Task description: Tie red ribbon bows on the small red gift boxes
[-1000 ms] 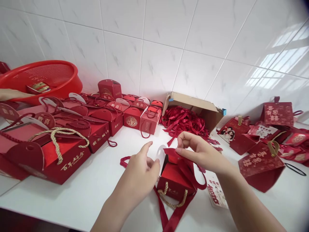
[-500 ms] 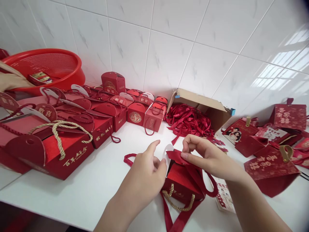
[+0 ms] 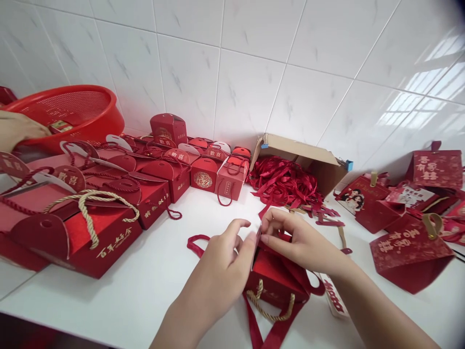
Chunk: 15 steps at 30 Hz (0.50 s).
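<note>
- The small red gift box [image 3: 271, 271] stands on the white tabletop [image 3: 145, 271], close in front of the person and between both hands.
- The left hand [image 3: 221, 271] presses from the left and the right hand [image 3: 301, 242] from the right. The fingers [image 3: 276, 228] of both are narrowed to a pinch on the box's upright top flaps [image 3: 256, 240], which meet edge to edge.
- To do this well, I judge the flaps should be kept level and squarely aligned. The base should sit flat and the pinch stay light, so the card does not crease.
- One gold rope handle [image 3: 271, 308] hangs down the box's near face. One red ribbon [image 3: 267, 332] trails from under it toward the tabletop edge.
- One printed card [image 3: 332, 300] lies just beside the box on the right.
- Behind it, one open cardboard carton [image 3: 301, 155] spills a tangle of red ribbons [image 3: 286, 186], too many to count.
- To the left are well over a dozen red boxes, the nearest a large box [image 3: 98, 237] with a gold cord.
- To the right are at least four more loose red boxes [image 3: 410, 254].
- One red basket [image 3: 80, 111] sits far left, with another person's hand [image 3: 18, 131] at its rim.
</note>
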Motion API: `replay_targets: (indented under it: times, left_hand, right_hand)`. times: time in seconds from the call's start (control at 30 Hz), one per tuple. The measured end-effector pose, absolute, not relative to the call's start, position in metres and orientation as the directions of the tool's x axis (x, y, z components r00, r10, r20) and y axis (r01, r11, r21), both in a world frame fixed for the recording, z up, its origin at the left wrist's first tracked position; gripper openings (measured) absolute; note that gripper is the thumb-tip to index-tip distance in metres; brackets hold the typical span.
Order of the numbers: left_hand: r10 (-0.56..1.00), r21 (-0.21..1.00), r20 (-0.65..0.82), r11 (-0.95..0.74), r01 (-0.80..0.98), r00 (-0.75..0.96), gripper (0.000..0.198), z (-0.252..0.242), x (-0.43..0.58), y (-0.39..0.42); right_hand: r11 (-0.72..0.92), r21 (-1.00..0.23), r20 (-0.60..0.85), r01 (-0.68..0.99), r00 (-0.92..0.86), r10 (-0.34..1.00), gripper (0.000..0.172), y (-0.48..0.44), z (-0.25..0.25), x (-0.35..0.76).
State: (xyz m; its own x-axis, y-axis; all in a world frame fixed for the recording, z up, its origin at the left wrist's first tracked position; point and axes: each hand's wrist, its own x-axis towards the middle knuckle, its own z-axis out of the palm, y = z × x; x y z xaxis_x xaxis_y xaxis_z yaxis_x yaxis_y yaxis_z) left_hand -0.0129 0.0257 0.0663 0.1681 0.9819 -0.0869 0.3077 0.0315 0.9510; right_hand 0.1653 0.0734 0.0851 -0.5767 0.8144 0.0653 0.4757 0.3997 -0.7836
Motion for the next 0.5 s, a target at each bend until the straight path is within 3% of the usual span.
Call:
replay_targets:
  times: [0.2,0.37,0.5]
  left_hand:
    - [0.997,0.987,0.003,-0.016,0.159,0.083,0.038,0.059,-0.011,0.038]
    - [0.992,1.000,0.005,-0.004,-0.015,0.128,0.037,0.048,-0.006,0.044]
    - [0.990,0.999,0.040,-0.039,-0.013,0.134,0.033,0.044,-0.003,0.043]
  right_hand:
    - [0.362,-0.810,0.039,0.461,-0.575,0.818,0.009,0.073,0.081,0.163]
    - [0.345,-0.830,0.044,0.439,-0.563,0.825,0.016,0.073,0.076,0.161]
    - [0.349,-0.852,0.068,0.391,-0.577,0.814,0.017,0.073,0.073,0.160]
